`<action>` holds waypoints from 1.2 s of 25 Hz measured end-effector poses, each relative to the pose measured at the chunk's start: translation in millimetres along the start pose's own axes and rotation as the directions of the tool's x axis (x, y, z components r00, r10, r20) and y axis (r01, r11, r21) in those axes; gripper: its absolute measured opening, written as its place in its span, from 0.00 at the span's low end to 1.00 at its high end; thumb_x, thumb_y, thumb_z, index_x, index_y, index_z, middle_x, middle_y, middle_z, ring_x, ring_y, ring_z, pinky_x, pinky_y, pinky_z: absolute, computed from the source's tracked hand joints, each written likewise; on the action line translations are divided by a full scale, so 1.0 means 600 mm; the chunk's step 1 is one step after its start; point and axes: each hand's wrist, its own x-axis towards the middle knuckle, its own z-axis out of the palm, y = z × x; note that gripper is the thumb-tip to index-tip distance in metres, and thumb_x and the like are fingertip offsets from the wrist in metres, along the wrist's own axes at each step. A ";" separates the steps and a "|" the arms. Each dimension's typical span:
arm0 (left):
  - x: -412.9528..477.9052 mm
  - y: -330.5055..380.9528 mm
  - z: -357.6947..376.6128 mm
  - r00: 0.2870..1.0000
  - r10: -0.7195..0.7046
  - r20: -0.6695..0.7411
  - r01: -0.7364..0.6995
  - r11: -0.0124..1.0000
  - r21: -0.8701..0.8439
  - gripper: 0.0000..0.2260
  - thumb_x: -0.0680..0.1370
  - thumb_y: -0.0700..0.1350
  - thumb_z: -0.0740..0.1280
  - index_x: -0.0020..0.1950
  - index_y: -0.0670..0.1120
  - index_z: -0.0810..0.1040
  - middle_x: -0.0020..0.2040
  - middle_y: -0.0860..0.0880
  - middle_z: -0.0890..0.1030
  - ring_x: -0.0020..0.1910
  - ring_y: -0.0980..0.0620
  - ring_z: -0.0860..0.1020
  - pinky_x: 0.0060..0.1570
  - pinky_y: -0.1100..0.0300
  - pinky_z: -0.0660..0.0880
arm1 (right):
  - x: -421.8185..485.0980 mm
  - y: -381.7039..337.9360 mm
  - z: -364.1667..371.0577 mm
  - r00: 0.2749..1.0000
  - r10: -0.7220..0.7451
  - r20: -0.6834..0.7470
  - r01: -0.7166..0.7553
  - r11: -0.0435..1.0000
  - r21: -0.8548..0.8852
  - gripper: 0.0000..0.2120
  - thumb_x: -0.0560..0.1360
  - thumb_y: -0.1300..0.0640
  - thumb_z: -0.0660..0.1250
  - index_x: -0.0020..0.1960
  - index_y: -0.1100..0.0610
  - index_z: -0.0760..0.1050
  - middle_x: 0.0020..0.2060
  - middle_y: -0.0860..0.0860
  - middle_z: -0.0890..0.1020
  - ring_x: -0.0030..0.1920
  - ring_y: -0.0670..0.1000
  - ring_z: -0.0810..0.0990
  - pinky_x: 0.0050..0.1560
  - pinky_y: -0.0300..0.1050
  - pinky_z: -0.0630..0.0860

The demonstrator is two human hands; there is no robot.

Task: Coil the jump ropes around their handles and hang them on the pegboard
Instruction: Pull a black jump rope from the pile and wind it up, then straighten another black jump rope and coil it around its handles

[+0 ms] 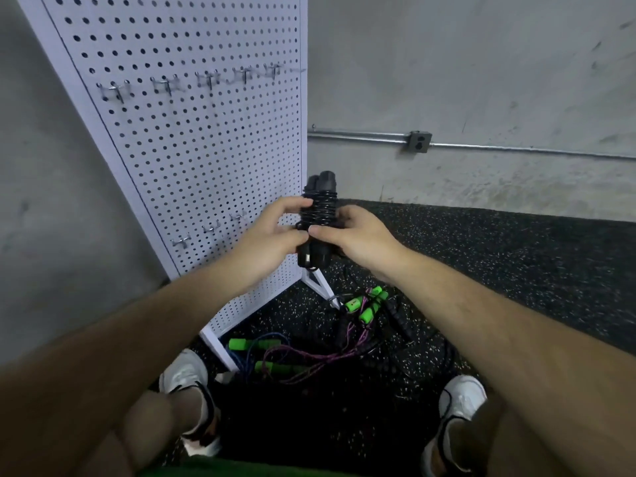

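Observation:
A black jump rope (318, 204) is coiled tightly around its two upright handles, held in front of me at the pegboard's right edge. My left hand (275, 232) grips the bundle from the left, fingertips on the coils. My right hand (351, 235) holds it from the right, thumb pressed across the lower coils. The white pegboard (192, 139) stands to the left with a row of bare metal hooks (168, 85) high up and a shorter row (210, 229) lower down. On the floor below lie tangled ropes with green handles (366, 302).
More green handles and purple and blue cords (275, 356) lie by the pegboard's foot, between my two white shoes (187, 373). The floor is black speckled rubber. A grey concrete wall with a conduit and outlet box (419, 141) runs behind.

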 end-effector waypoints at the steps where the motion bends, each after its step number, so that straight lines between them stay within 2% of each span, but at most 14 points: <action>1: -0.003 -0.011 0.003 1.000 -0.009 -0.017 0.010 0.999 0.036 0.23 0.80 0.39 0.68 0.70 0.60 0.72 0.64 0.57 0.75 0.55 0.55 0.83 0.61 0.52 0.79 | 0.000 0.006 0.004 1.000 0.022 0.010 -0.021 0.997 -0.078 0.21 0.71 0.48 0.77 0.59 0.54 0.75 0.53 0.48 0.84 0.51 0.48 0.85 0.60 0.49 0.80; 3: -0.004 -0.039 0.007 0.997 -0.070 -0.033 0.072 0.996 0.054 0.24 0.79 0.42 0.71 0.70 0.60 0.70 0.64 0.54 0.74 0.55 0.51 0.82 0.58 0.52 0.80 | -0.002 0.026 0.019 0.996 0.085 0.030 -0.079 0.984 -0.161 0.24 0.71 0.47 0.77 0.60 0.53 0.72 0.54 0.49 0.83 0.52 0.48 0.83 0.59 0.49 0.80; 6: -0.021 -0.100 0.025 0.977 -0.213 -0.021 0.212 0.977 -0.025 0.30 0.79 0.40 0.71 0.75 0.60 0.65 0.62 0.51 0.76 0.56 0.52 0.81 0.57 0.54 0.79 | -0.015 0.084 0.052 0.989 0.142 0.030 -0.137 0.982 -0.132 0.35 0.69 0.48 0.79 0.70 0.54 0.67 0.58 0.49 0.81 0.55 0.48 0.82 0.61 0.47 0.78; 8: -0.031 -0.146 0.040 0.953 -0.301 0.036 0.302 0.953 -0.017 0.33 0.79 0.40 0.70 0.79 0.59 0.60 0.59 0.51 0.79 0.57 0.53 0.80 0.59 0.53 0.77 | -0.021 0.133 0.071 0.986 0.161 0.048 -0.156 0.983 -0.101 0.38 0.68 0.50 0.80 0.72 0.49 0.65 0.61 0.48 0.80 0.58 0.49 0.81 0.63 0.46 0.77; 12: -0.033 -0.228 0.062 0.894 -0.429 0.131 0.432 0.902 0.009 0.35 0.79 0.43 0.70 0.81 0.57 0.56 0.57 0.50 0.80 0.57 0.54 0.79 0.56 0.54 0.76 | -0.028 0.217 0.106 0.960 0.263 0.097 -0.259 0.964 -0.058 0.36 0.68 0.53 0.79 0.72 0.47 0.67 0.59 0.51 0.81 0.56 0.51 0.82 0.61 0.46 0.78; 14: -0.036 -0.267 0.075 0.867 -0.489 0.097 0.494 0.869 -0.031 0.32 0.79 0.45 0.70 0.79 0.58 0.59 0.56 0.52 0.79 0.54 0.55 0.79 0.52 0.55 0.77 | -0.029 0.260 0.132 0.945 0.309 0.104 -0.312 0.950 0.015 0.35 0.68 0.58 0.79 0.71 0.51 0.69 0.54 0.51 0.83 0.52 0.50 0.83 0.55 0.41 0.80; 16: -0.045 -0.310 0.089 0.839 -0.542 0.049 0.542 0.840 0.018 0.30 0.77 0.49 0.72 0.76 0.60 0.63 0.56 0.53 0.80 0.52 0.55 0.79 0.50 0.55 0.78 | -0.033 0.298 0.159 0.926 0.355 0.130 -0.365 0.929 0.063 0.31 0.69 0.63 0.79 0.68 0.54 0.70 0.48 0.50 0.83 0.45 0.47 0.82 0.46 0.32 0.78; 17: -0.049 -0.337 0.094 0.826 -0.563 0.031 0.561 0.826 0.065 0.31 0.76 0.51 0.73 0.75 0.61 0.64 0.55 0.52 0.81 0.50 0.54 0.79 0.48 0.55 0.77 | -0.034 0.321 0.176 0.911 0.385 0.148 -0.398 0.914 0.076 0.30 0.69 0.63 0.79 0.67 0.54 0.71 0.48 0.50 0.83 0.45 0.47 0.82 0.45 0.32 0.78; 19: -0.061 -0.388 0.095 0.794 -0.607 0.015 0.599 0.787 0.146 0.36 0.70 0.55 0.77 0.74 0.62 0.64 0.55 0.49 0.82 0.48 0.51 0.80 0.46 0.56 0.76 | -0.039 0.369 0.214 0.867 0.459 0.197 -0.481 0.873 0.085 0.30 0.68 0.64 0.79 0.66 0.56 0.71 0.52 0.53 0.83 0.49 0.49 0.82 0.50 0.36 0.78; 20: -0.069 -0.414 0.092 0.775 -0.631 0.033 0.616 0.765 0.188 0.41 0.66 0.57 0.78 0.74 0.62 0.63 0.56 0.48 0.82 0.49 0.49 0.81 0.48 0.55 0.77 | -0.046 0.392 0.236 0.844 0.490 0.220 -0.515 0.854 0.075 0.31 0.68 0.65 0.79 0.67 0.58 0.70 0.54 0.54 0.83 0.51 0.51 0.82 0.53 0.40 0.78; 22: -0.086 -0.460 0.088 0.734 -0.670 0.111 0.624 0.730 0.280 0.51 0.59 0.60 0.78 0.78 0.61 0.57 0.60 0.47 0.81 0.57 0.47 0.81 0.61 0.52 0.77 | -0.062 0.435 0.276 0.810 0.528 0.256 -0.545 0.839 -0.006 0.35 0.67 0.66 0.79 0.70 0.57 0.68 0.56 0.55 0.82 0.53 0.51 0.81 0.59 0.45 0.78; 24: -0.108 -0.498 0.089 0.685 -0.704 0.186 0.610 0.695 0.380 0.54 0.60 0.60 0.78 0.81 0.59 0.53 0.66 0.49 0.78 0.63 0.48 0.78 0.67 0.50 0.74 | -0.079 0.463 0.297 0.788 0.533 0.310 -0.522 0.844 -0.124 0.38 0.68 0.62 0.79 0.72 0.55 0.65 0.59 0.55 0.81 0.55 0.53 0.81 0.59 0.48 0.79; 27: -0.137 -0.521 0.101 0.639 -0.744 0.194 0.562 0.625 0.543 0.45 0.66 0.59 0.76 0.76 0.54 0.56 0.65 0.45 0.78 0.62 0.45 0.78 0.63 0.47 0.76 | -0.103 0.489 0.304 0.764 0.524 0.377 -0.448 0.850 -0.275 0.36 0.72 0.59 0.75 0.75 0.54 0.62 0.60 0.55 0.79 0.57 0.56 0.79 0.51 0.46 0.75; 30: -0.157 -0.526 0.123 0.583 -0.771 0.258 0.365 0.532 0.764 0.36 0.77 0.52 0.72 0.77 0.46 0.54 0.68 0.40 0.71 0.63 0.40 0.76 0.61 0.45 0.76 | -0.133 0.514 0.318 0.750 0.547 0.372 -0.337 0.800 -0.496 0.29 0.75 0.57 0.71 0.73 0.55 0.64 0.61 0.56 0.79 0.59 0.58 0.79 0.57 0.48 0.76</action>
